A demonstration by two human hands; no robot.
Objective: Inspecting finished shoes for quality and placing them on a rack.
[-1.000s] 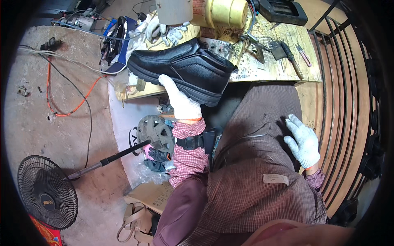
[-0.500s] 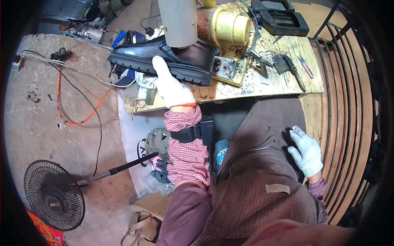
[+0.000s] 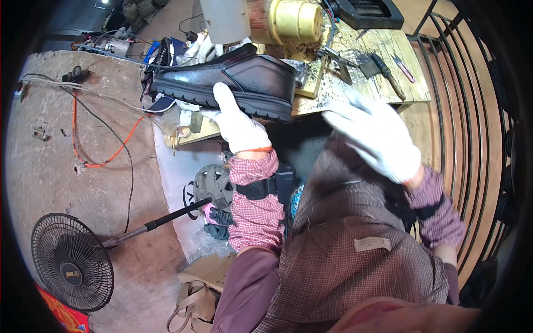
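A black leather shoe (image 3: 261, 75) with a thick ridged sole lies on its length at the near edge of the workbench (image 3: 355, 53). My left hand (image 3: 240, 126), in a white glove, grips it by the sole from the near side, thumb up along the sole's edge. Fingers beneath the shoe are hidden. My right hand (image 3: 377, 136), also in a white glove, is raised in front of the bench, right of the shoe's end and apart from it. Its fingers are stretched out, slightly smeared by motion, and hold nothing. Just above the shoe hangs a pale cylinder (image 3: 226, 21).
Behind the shoe is a yellow motor-like housing (image 3: 297, 22). A wooden-handled knife (image 3: 388, 77) and pink-handled scissors (image 3: 405, 67) lie on the bench. Slatted metal racks (image 3: 461, 139) stand at right. A black fan (image 3: 72, 263) and an orange cable (image 3: 119, 152) are on the left.
My right hand has risen from my lap up and left toward the bench. The shoe, still in my left hand, has come out from under the pale cylinder and sits lower.
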